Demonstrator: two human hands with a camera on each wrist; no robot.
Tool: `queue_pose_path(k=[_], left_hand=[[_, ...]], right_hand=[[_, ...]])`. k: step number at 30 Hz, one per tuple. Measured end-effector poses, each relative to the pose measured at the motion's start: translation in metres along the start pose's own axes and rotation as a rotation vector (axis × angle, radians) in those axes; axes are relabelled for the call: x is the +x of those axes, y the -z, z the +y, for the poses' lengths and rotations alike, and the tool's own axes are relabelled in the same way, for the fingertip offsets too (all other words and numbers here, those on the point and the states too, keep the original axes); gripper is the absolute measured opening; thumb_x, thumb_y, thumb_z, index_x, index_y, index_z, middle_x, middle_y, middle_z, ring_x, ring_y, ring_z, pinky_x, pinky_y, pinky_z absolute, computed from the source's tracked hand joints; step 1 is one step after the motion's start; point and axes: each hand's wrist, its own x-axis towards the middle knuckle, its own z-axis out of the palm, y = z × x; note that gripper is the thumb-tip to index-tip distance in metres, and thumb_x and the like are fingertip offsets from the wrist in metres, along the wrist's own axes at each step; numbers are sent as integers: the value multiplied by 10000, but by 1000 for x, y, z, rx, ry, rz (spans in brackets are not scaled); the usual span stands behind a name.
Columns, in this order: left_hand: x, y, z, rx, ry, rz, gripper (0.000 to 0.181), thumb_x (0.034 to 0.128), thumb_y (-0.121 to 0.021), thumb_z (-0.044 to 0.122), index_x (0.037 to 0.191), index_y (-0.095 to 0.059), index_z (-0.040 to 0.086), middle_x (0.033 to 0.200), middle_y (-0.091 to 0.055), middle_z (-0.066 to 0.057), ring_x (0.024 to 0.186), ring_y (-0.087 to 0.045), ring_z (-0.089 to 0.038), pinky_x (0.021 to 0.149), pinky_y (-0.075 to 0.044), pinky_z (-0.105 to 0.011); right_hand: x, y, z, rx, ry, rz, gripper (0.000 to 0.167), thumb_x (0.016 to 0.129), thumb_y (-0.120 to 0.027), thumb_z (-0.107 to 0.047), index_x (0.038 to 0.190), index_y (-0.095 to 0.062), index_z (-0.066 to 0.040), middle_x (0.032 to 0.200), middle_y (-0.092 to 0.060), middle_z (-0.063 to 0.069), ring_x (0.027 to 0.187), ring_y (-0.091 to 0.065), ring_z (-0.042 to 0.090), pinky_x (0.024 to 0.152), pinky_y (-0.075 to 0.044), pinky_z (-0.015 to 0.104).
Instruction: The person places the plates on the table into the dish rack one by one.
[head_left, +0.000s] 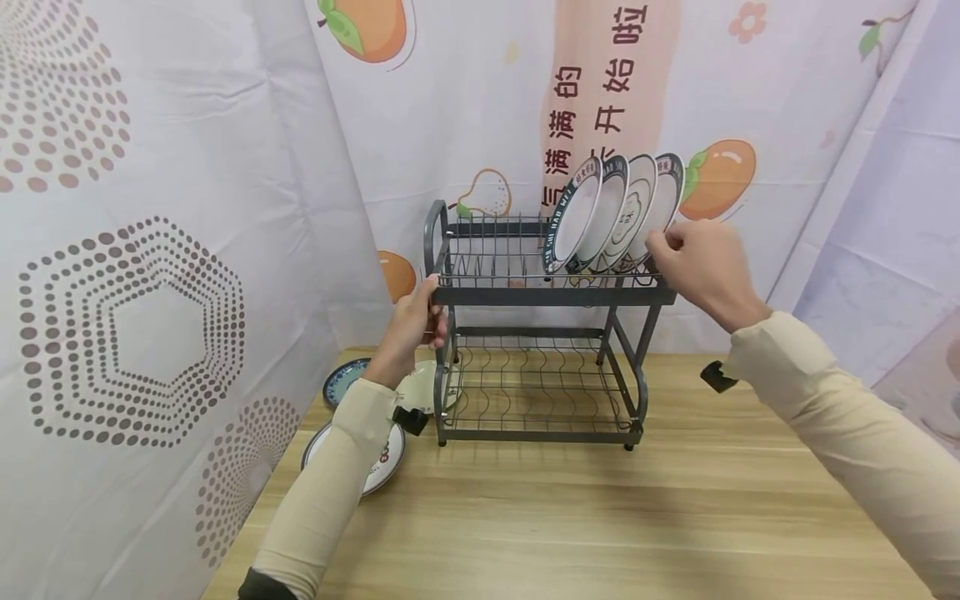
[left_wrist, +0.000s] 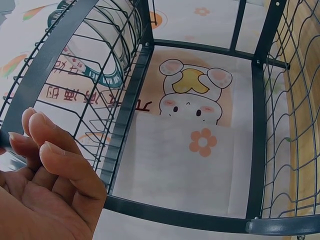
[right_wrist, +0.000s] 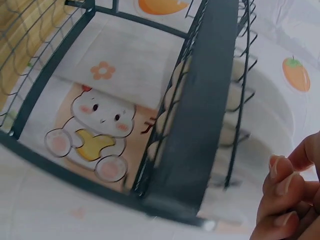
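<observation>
A dark metal two-tier dish rack [head_left: 555, 297] stands on the wooden table. Several white plates with patterned rims lean upright at the right of its upper tier, the leftmost plate [head_left: 576, 218] facing left. My left hand [head_left: 411, 325] is at the upper tier's front left corner, thumb above and fingers curled below, apparently holding the rack; the left wrist view shows its fingertips by the front bar [left_wrist: 42, 75]. Beside the rightmost plate [head_left: 666, 196] is my right hand [head_left: 705, 262], fingers loosely bent. In the right wrist view, nothing shows between its fingertips [right_wrist: 282, 185].
On the table left of the rack lie a blue-patterned plate [head_left: 341, 382], a cream dish [head_left: 420, 387] partly behind the rack, and a white plate [head_left: 390, 467] partly under my left forearm. A printed curtain [head_left: 465, 108] hangs close behind, another at the left.
</observation>
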Motion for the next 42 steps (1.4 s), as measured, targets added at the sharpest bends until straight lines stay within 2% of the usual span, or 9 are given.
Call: queue_pose_path(k=[4,9,12,17,22,25,35,37,42], left_hand=[[0,0,-2,1,5,-5,581,1035,-450,622,759,-479,112,607,-569,-31,450,-510,-144,459,-441,-254],[1,2,-2,-3,6,6,589,1031,-454,627,750,-473,110,593,-559,-25,441,-500,-135,454,-438,-253],[1,1,-1,-4,12,5,599,1027,-457,636,751,-474,105,593,-559,-29,442,-501,-140,456,-434,-254],[1,2,1,8,24,-3,597,1034,-458,621,753,-469,95,594,-559,-31,446,-503,-141,468,-438,-267],[1,4,1,6,32,-1,602,1033,-461,621,752,-463,89,594,-559,-34,446,-501,-144,467,-437,-271],[1,4,2,1,28,-4,598,1031,-463,623,754,-467,93,595,-563,-33,447,-501,-146,459,-432,-261],[3,0,0,-17,9,-21,580,1038,-460,604,741,-478,106,586,-566,-32,438,-507,-144,446,-432,-254],[3,0,0,-21,7,-27,573,1045,-455,588,736,-473,106,581,-564,-30,437,-510,-141,445,-431,-246],[1,4,1,-7,5,-25,577,1045,-453,591,742,-460,100,576,-553,-25,435,-494,-143,447,-426,-255]], right_hand=[[-18,5,20,5,-56,-44,531,1011,-473,-291,504,-447,-134,440,-487,-24,446,-438,195,505,-296,361],[-35,7,37,53,-130,-120,579,1047,-462,-387,557,-603,-113,498,-595,3,419,-548,221,447,-402,352],[-40,8,44,90,-181,-177,612,1061,-436,-466,657,-686,-80,522,-609,50,414,-557,250,423,-432,363],[-43,4,52,152,-241,-286,657,1070,-405,-530,750,-695,-34,545,-591,75,451,-547,234,506,-427,335],[-44,-1,55,345,-332,-395,648,1071,-436,-534,789,-650,9,517,-560,51,404,-483,143,392,-382,275],[-44,-4,56,457,-386,-432,631,1070,-448,-532,785,-634,0,507,-547,25,375,-444,107,350,-348,273],[-46,-12,59,738,-532,-469,569,1074,-462,-501,683,-597,-111,502,-526,-35,359,-407,58,345,-330,240],[-47,-13,59,820,-572,-473,549,1071,-478,-498,685,-591,-123,520,-527,-42,373,-412,51,343,-334,227],[-49,-20,60,1104,-678,-454,496,1048,-580,-434,672,-589,-111,538,-531,-31,386,-432,52,341,-340,203]])
